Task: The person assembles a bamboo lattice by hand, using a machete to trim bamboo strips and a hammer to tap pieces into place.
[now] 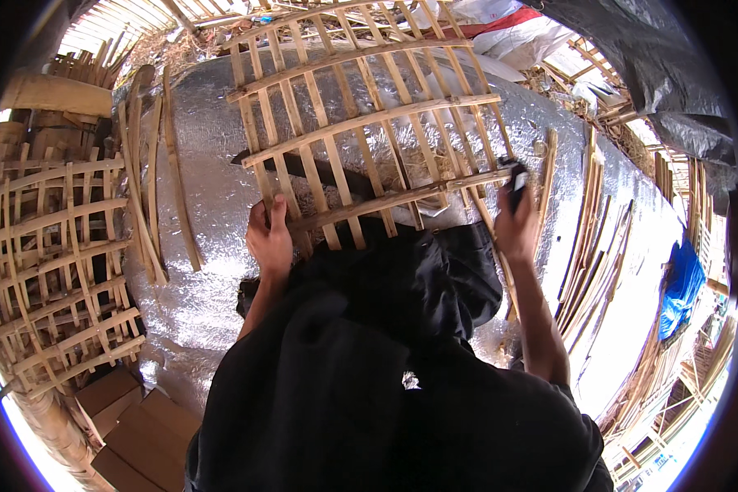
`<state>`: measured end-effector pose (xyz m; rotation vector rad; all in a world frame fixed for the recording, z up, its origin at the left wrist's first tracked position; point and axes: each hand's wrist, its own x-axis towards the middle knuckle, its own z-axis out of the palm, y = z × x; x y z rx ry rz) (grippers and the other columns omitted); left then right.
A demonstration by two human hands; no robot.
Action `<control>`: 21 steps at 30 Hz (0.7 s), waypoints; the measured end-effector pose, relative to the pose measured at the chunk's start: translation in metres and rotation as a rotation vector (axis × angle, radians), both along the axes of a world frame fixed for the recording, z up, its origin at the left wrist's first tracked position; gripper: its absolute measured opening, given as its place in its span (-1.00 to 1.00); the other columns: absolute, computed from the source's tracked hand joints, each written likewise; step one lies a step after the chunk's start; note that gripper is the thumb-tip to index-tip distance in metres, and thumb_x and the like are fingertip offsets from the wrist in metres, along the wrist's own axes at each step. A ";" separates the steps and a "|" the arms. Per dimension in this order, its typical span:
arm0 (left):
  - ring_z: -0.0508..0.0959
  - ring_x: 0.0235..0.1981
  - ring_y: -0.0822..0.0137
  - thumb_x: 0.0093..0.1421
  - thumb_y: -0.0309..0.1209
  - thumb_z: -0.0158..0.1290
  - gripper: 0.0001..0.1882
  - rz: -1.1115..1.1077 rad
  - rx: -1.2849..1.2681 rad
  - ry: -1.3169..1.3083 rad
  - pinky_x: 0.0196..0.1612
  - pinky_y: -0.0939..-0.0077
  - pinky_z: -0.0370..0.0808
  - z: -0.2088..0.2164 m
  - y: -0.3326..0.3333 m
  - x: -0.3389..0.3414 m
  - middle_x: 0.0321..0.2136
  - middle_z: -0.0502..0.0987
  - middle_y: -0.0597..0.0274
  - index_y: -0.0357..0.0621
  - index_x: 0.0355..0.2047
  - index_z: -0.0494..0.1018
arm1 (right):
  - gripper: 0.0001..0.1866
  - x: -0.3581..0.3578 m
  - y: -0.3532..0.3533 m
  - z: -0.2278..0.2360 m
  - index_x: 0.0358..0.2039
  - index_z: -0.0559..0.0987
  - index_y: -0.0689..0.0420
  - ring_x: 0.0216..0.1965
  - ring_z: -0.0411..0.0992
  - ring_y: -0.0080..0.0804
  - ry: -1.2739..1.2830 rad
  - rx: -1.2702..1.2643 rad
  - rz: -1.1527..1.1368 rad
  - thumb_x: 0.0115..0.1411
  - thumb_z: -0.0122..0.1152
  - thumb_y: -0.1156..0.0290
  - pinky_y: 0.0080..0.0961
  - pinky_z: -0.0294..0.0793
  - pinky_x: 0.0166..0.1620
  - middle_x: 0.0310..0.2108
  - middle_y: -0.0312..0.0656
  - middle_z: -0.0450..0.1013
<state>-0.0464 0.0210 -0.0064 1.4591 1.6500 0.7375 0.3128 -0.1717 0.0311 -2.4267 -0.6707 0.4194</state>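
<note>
A bamboo lattice panel [369, 119] of long slats nailed or tied across curved bars lies in front of me, over my knees at its near edge. At its near left corner my left hand [271, 238] is closed round the end of the nearest crossbar, thumb up. My right hand [517, 221] is closed on a small dark tool [515, 182] with a pale patch, right at the near right corner of the panel. Motion blur hides the tool's exact kind. Beneath the slats shows a long dark blade-like strip [330, 174].
Shiny silver sheeting [197, 312] covers the ground. Loose bamboo strips [180, 180] lie at left, and more strips [590, 262] at right. Stacked lattice panels [57, 254] stand far left, above cardboard boxes [148, 435]. A blue plastic sheet [681, 287] hangs at right.
</note>
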 end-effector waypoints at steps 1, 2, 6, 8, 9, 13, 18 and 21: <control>0.61 -0.24 0.16 0.28 -0.01 0.23 -0.43 -0.007 0.038 -0.065 -0.12 0.29 0.50 0.001 -0.002 0.004 -0.27 0.66 0.02 -0.40 -0.12 0.56 | -0.56 -0.021 -0.001 0.009 0.08 0.44 0.25 -0.25 0.57 0.14 0.112 -0.019 0.076 0.41 0.16 0.15 -0.03 0.52 -0.16 -0.27 0.16 0.58; 0.61 -0.24 0.16 0.28 -0.01 0.23 -0.43 -0.008 0.030 -0.070 -0.12 0.29 0.50 0.001 -0.004 0.002 -0.27 0.66 0.02 -0.40 -0.12 0.56 | -0.59 -0.042 -0.003 0.014 0.07 0.41 0.27 -0.13 0.58 0.28 0.223 -0.041 0.150 0.40 0.18 0.21 0.05 0.51 -0.10 -0.19 0.26 0.58; 0.62 -0.10 0.15 -0.07 -0.15 0.55 -0.10 -0.271 -0.106 -0.097 0.02 0.32 0.56 0.012 0.000 -0.016 -0.11 0.63 -0.11 -0.43 0.15 0.38 | -0.61 -0.079 0.001 0.005 0.11 0.37 0.22 -0.13 0.56 0.32 0.100 0.237 0.408 0.35 0.23 0.38 -0.01 0.54 -0.13 -0.20 0.25 0.58; 0.63 -0.02 0.09 -0.09 -0.18 0.56 -0.02 -0.369 -0.001 0.031 0.06 0.28 0.57 0.009 0.001 -0.024 -0.09 0.62 -0.17 -0.47 0.20 0.31 | -0.56 -0.075 0.002 -0.012 0.16 0.36 0.24 -0.06 0.51 0.28 -0.188 0.241 0.676 0.34 0.24 0.43 -0.02 0.53 -0.10 -0.10 0.29 0.50; 0.63 -0.02 0.09 -0.09 -0.18 0.56 -0.02 -0.366 -0.002 0.033 0.06 0.28 0.57 0.011 0.003 -0.023 -0.09 0.62 -0.17 -0.47 0.20 0.31 | -0.53 -0.069 0.003 -0.021 0.20 0.35 0.26 -0.02 0.49 0.25 -0.471 0.264 0.821 0.33 0.24 0.45 -0.04 0.53 -0.06 -0.04 0.31 0.45; 0.66 -0.02 0.03 -0.11 -0.18 0.56 0.04 -0.405 -0.014 0.045 0.07 0.22 0.59 0.013 0.002 -0.018 -0.08 0.62 -0.22 -0.54 0.23 0.26 | -0.66 -0.059 -0.001 -0.030 0.10 0.47 0.27 0.01 0.47 0.23 -0.247 0.275 0.723 0.34 0.19 0.51 -0.07 0.48 0.05 0.09 0.26 0.38; 0.68 -0.08 0.01 -0.11 -0.19 0.56 0.06 -0.373 -0.014 0.123 0.03 0.24 0.62 0.021 0.001 -0.020 -0.11 0.64 -0.21 -0.58 0.23 0.25 | -0.58 -0.060 0.012 0.006 0.21 0.37 0.24 -0.02 0.49 0.17 0.166 0.168 0.534 0.38 0.16 0.47 -0.08 0.47 0.04 -0.06 0.22 0.45; 0.69 -0.10 0.02 -0.11 -0.20 0.56 0.05 -0.376 -0.052 0.053 -0.02 0.26 0.63 0.015 0.004 -0.024 -0.13 0.65 -0.20 -0.58 0.23 0.26 | -0.52 -0.053 0.010 0.010 0.28 0.29 0.21 -0.11 0.53 0.13 -0.153 0.205 0.799 0.41 0.13 0.43 -0.07 0.49 0.00 -0.19 0.17 0.50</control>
